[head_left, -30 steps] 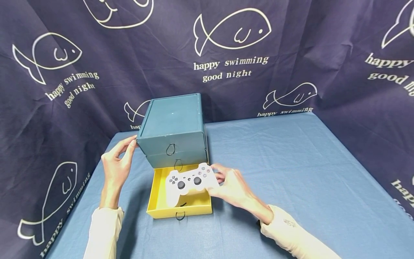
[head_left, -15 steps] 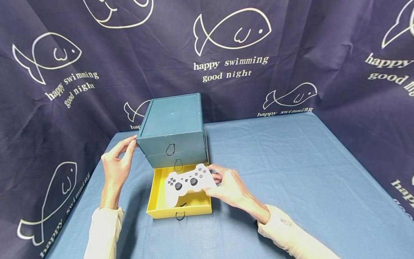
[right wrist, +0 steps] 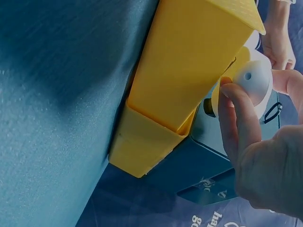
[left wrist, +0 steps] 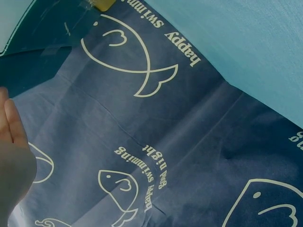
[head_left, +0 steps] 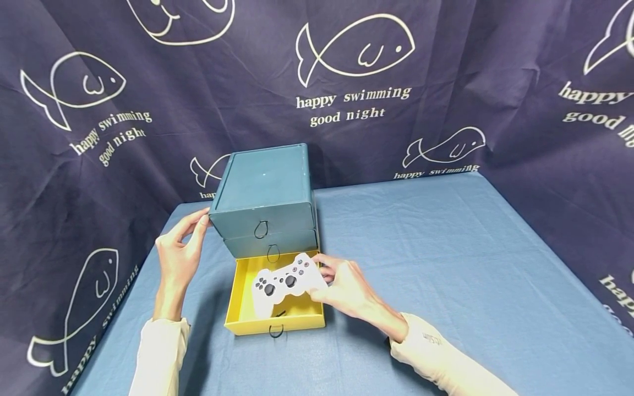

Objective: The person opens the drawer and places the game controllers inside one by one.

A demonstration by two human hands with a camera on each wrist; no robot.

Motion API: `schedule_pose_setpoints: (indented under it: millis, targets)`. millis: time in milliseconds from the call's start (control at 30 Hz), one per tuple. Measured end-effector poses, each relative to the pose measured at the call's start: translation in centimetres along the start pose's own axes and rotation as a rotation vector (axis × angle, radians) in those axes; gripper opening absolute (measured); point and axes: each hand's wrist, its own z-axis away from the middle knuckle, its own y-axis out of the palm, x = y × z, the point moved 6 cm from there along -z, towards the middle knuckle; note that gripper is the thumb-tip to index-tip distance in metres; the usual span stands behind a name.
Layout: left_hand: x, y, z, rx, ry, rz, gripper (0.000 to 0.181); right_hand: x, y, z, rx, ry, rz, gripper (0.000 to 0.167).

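My right hand (head_left: 349,286) holds a white game controller (head_left: 280,287) by its right grip, over a pulled-out yellow drawer (head_left: 302,323). The controller tilts with its left grip lower, down inside the drawer. In the right wrist view, thumb and fingers are round the rounded end of the controller (right wrist: 255,82). My left hand (head_left: 179,256) touches the left front corner of the stacked blue drawer box (head_left: 267,176) with its fingertips. The left wrist view shows only part of that hand (left wrist: 14,161) beside the box side. Whether the controller touches the drawer floor is hidden.
Above the yellow drawer are two blue drawer fronts (head_left: 262,220) with black loop pulls. A black loop (head_left: 276,331) also hangs on the yellow drawer's front. Blue cloth (head_left: 421,264) covers the table. Dark blue printed curtains (head_left: 356,148) stand behind and at both sides.
My right hand has moved slightly left and lower with the controller, bringing it further into the yellow drawer. My left hand stays at the box corner.
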Motion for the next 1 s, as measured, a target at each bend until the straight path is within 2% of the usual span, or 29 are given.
schedule_pose_setpoints:
  millis: [400,700,1000]
  targets:
    - [0.19,0.02,0.05,-0.001,0.005,0.003,0.022,0.08,0.74,-0.36,0.027,-0.040,0.049,0.035]
    - [0.08,0.00,-0.02,0.007,0.011,0.004,0.022,0.24,0.70,-0.64,0.041,-0.024,0.043,0.036]
    - [0.34,-0.11,-0.05,0.017,0.052,0.026,0.021,0.31,0.61,-1.00,0.057,-0.018,0.050,0.037]
